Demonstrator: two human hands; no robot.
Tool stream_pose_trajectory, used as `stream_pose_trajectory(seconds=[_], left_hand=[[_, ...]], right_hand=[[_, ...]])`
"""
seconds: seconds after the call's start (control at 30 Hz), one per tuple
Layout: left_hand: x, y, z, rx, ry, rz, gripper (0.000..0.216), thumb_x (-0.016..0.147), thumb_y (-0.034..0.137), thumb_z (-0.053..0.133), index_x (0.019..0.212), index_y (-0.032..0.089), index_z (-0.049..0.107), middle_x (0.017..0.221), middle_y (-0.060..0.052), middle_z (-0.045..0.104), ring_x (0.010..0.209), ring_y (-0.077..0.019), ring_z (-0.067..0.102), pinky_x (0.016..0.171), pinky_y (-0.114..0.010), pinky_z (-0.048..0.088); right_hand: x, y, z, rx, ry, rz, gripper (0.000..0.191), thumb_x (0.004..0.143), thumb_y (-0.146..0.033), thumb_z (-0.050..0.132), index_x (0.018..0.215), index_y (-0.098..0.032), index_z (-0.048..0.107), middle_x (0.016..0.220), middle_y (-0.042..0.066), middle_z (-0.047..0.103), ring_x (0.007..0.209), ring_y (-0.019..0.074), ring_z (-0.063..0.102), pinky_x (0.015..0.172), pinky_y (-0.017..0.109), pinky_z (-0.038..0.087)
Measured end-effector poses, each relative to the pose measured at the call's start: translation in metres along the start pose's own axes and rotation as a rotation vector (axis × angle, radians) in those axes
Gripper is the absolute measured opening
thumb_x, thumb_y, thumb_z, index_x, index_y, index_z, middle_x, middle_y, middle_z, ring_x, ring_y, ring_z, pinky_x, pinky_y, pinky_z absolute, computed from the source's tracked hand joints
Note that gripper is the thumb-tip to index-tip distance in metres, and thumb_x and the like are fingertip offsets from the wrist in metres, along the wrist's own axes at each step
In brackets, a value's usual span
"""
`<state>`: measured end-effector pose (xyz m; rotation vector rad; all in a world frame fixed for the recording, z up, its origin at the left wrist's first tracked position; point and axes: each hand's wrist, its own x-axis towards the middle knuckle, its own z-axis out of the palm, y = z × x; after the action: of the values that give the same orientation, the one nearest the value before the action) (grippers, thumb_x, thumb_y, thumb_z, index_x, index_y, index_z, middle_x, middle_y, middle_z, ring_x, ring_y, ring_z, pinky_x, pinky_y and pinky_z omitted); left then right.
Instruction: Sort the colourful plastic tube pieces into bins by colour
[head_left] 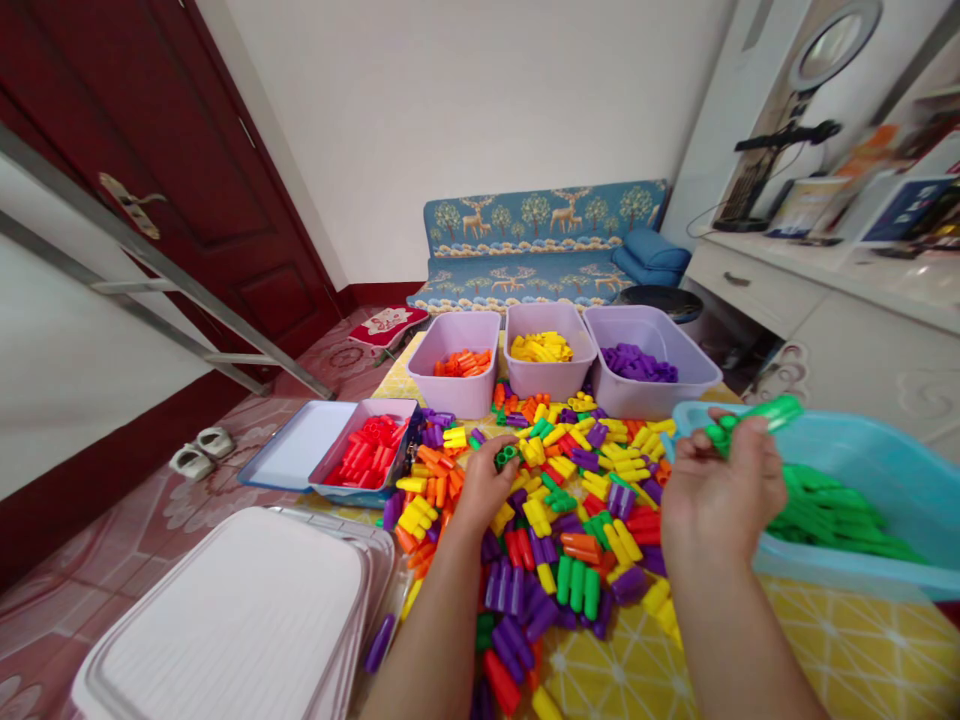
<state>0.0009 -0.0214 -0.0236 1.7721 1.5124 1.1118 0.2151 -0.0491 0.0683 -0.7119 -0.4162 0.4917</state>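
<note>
My left hand is over the middle of a loose pile of bullet-shaped plastic building blocks in several colours. Its fingers close on a green block whose hollow ends face me. At the right, my right hand is raised at the near left rim of a light blue tub. It grips several green blocks, one sticking out past the thumb. More green blocks lie inside the tub. Part of the right hand's fingers is hidden behind the palm.
Behind the pile stand lilac bins with orange blocks, yellow blocks and purple blocks. A box of red blocks is at the left. Stacked white lids lie front left. The table has a yellow patterned cloth.
</note>
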Motion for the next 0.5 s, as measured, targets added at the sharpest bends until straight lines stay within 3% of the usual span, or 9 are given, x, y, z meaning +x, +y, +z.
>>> stream_pose_trajectory(seconds=[0.1,0.2,0.33,0.4,0.5], left_hand=[[0.001,-0.001,0.001,0.02,-0.006,0.02,0.035,0.076,0.01,0.057,0.109,0.017,0.065,0.108,-0.007,0.07,0.1,-0.0198,0.064,0.09,-0.033,0.049],[0.0,0.001,0.001,0.084,0.003,0.046,0.039,0.072,0.005,0.055,0.107,0.018,0.066,0.108,-0.005,0.07,0.099,-0.0188,0.063,0.091,-0.032,0.047],[-0.003,0.01,-0.003,0.297,0.053,0.077,0.016,0.077,0.02,0.058,0.087,0.02,0.071,0.093,-0.005,0.071,0.094,-0.0209,0.061,0.089,-0.034,0.044],[-0.004,0.015,-0.005,0.357,0.081,0.076,0.024,0.084,0.033,0.054,0.072,0.019,0.069,0.085,-0.006,0.069,0.09,-0.0211,0.06,0.087,-0.035,0.043],[-0.005,0.02,-0.005,0.367,0.068,0.102,0.034,0.087,0.04,0.05,0.066,0.018,0.067,0.084,-0.007,0.067,0.09,-0.0207,0.059,0.087,-0.035,0.043]], right_hand=[[0.012,0.0,-0.007,0.129,-0.026,0.129,0.025,0.086,-0.042,0.058,0.078,-0.019,0.051,0.085,-0.002,0.056,0.057,0.0049,0.047,0.047,0.017,0.038],[0.013,0.004,-0.008,0.175,-0.051,0.224,0.021,0.082,-0.037,0.064,0.082,-0.019,0.054,0.081,-0.003,0.055,0.056,0.0035,0.047,0.048,0.015,0.037],[0.002,0.018,-0.006,-0.123,-0.191,0.302,0.027,0.071,-0.039,0.072,0.086,-0.019,0.06,0.075,-0.003,0.058,0.056,0.0061,0.05,0.048,0.017,0.038],[-0.004,0.029,-0.008,-0.384,-0.359,0.304,0.029,0.07,-0.043,0.071,0.083,-0.018,0.064,0.075,-0.001,0.062,0.062,0.0107,0.056,0.053,0.021,0.043],[-0.011,0.048,-0.015,-0.799,-0.782,0.232,0.029,0.077,-0.045,0.062,0.07,-0.018,0.067,0.07,0.002,0.065,0.071,0.0181,0.061,0.065,0.028,0.047]])
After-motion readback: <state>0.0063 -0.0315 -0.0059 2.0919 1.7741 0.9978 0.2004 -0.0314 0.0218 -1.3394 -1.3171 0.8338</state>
